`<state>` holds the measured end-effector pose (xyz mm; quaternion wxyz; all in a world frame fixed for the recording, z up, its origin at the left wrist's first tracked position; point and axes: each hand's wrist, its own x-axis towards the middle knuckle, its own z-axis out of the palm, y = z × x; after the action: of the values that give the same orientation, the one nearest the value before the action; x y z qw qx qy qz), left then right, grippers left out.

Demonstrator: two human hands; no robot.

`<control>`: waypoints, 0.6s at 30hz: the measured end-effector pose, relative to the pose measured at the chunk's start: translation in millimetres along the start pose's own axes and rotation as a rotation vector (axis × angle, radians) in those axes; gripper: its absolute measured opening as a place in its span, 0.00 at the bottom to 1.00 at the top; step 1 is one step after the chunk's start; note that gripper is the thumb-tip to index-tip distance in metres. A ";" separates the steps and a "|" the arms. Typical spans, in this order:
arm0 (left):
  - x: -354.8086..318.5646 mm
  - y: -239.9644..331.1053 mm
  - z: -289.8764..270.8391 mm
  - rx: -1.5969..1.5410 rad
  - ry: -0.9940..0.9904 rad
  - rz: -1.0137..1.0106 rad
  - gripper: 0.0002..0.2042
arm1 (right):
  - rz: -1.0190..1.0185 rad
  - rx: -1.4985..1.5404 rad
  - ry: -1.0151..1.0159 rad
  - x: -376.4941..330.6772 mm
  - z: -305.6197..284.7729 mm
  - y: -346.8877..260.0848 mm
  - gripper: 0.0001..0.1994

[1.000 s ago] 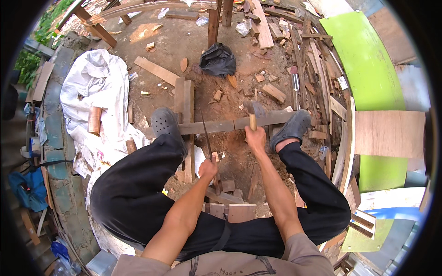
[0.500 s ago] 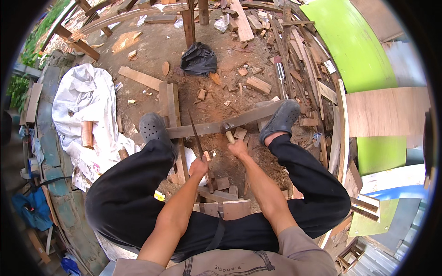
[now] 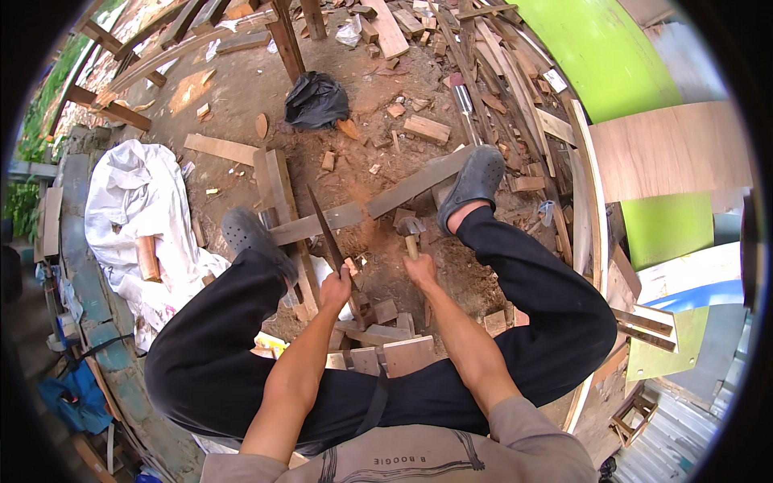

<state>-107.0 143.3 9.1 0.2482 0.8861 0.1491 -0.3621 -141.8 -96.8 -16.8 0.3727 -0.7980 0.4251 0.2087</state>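
While right fingers (image 3: 417,263) grip hammer (image 3: 411,239), black bag (image 3: 316,102) lies crumpled, inside unseen.

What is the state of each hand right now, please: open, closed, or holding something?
Left hand: closed, apparently holding the long dark tapering tool.
Right hand: closed, holding the hammer.

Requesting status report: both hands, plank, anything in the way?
Left hand holding long dark blade; right hand holding hammer. Plank between both shoes. Possible obstruction: loose wood blocks.
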 end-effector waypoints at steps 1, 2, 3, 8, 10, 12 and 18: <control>-0.4 -3.3 -0.9 -0.017 0.000 0.005 0.36 | 0.034 0.017 -0.077 0.7 1.9 8.3 0.22; -1.4 -6.0 -0.5 -0.011 0.039 0.038 0.37 | 0.066 0.034 -0.156 0.7 1.4 18.9 0.22; -2.6 -9.5 -0.9 -0.046 0.076 0.069 0.37 | 0.099 0.050 -0.240 -1.6 4.1 28.4 0.22; -10.6 -6.8 1.2 -0.134 0.142 0.186 0.37 | 0.246 0.191 -0.398 8.2 22.6 84.5 0.23; -14.6 -5.0 -1.8 -0.050 0.122 0.176 0.37 | 0.153 0.047 -0.329 5.8 25.1 81.0 0.24; -20.3 0.4 -4.5 -0.008 0.110 0.223 0.36 | -0.001 -0.147 -0.194 -4.5 22.2 73.0 0.24; -26.8 46.5 -4.5 0.019 0.175 0.509 0.28 | -0.461 -0.349 0.230 -47.8 9.0 21.8 0.20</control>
<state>-102.4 104.9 46.5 0.3091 0.9252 -0.0613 -0.2115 -186.6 -72.7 -0.6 0.2170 -0.9437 0.2300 0.0969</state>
